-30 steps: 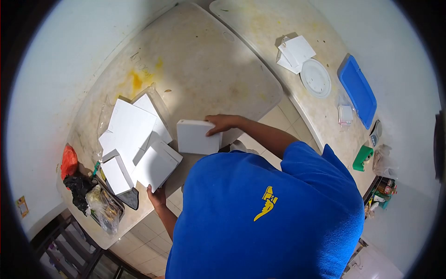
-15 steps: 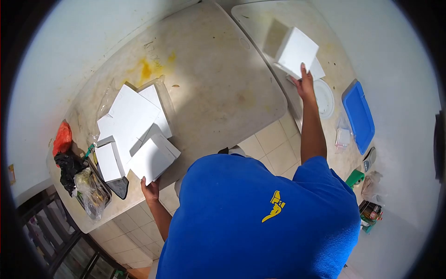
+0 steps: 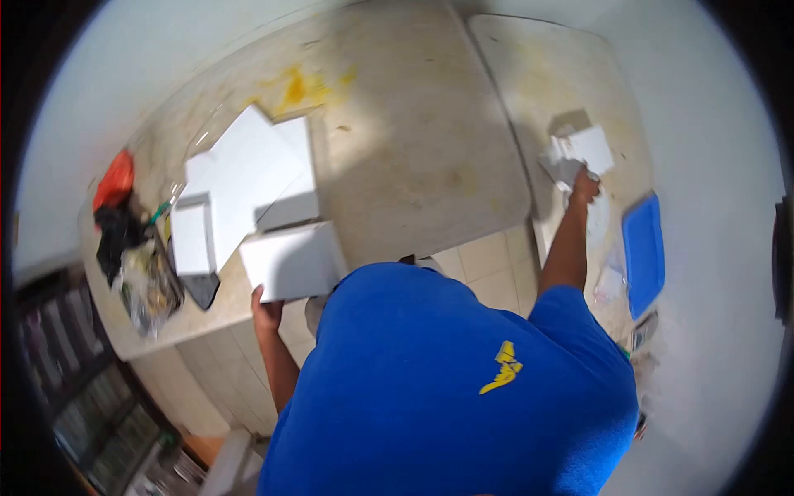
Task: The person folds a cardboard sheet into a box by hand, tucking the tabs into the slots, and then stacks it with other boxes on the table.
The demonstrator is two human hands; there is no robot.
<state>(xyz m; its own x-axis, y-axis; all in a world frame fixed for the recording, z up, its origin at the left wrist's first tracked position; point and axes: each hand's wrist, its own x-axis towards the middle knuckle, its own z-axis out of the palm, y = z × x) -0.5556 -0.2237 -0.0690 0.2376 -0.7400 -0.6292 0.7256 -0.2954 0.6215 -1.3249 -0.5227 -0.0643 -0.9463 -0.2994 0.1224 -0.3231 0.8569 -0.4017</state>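
At the left table's front edge, my left hand (image 3: 266, 314) grips the near left corner of a white box (image 3: 295, 263), thumb on its side. The box is tilted and overlaps white cardboard pieces (image 3: 252, 169) that lie in a loose pile. On the right table, my right arm is stretched far out. My right hand (image 3: 585, 185) is closed at the near edge of a small white box (image 3: 592, 149), whose left side is in grey shade. Blur softens the fingers there. A round white plate (image 3: 597, 217) shows partly just below this hand.
Plastic bags, one red (image 3: 114, 180) and one black (image 3: 120, 240), lie at the left end beside a clear bag (image 3: 149, 289). A blue lid (image 3: 643, 256) rests along the right wall. A gap (image 3: 484, 264) showing floor tiles separates the tables at the front.
My right hand has lowered the small white box toward the right table. The box in my left hand has turned flatter toward me. The whole view has shifted slightly.
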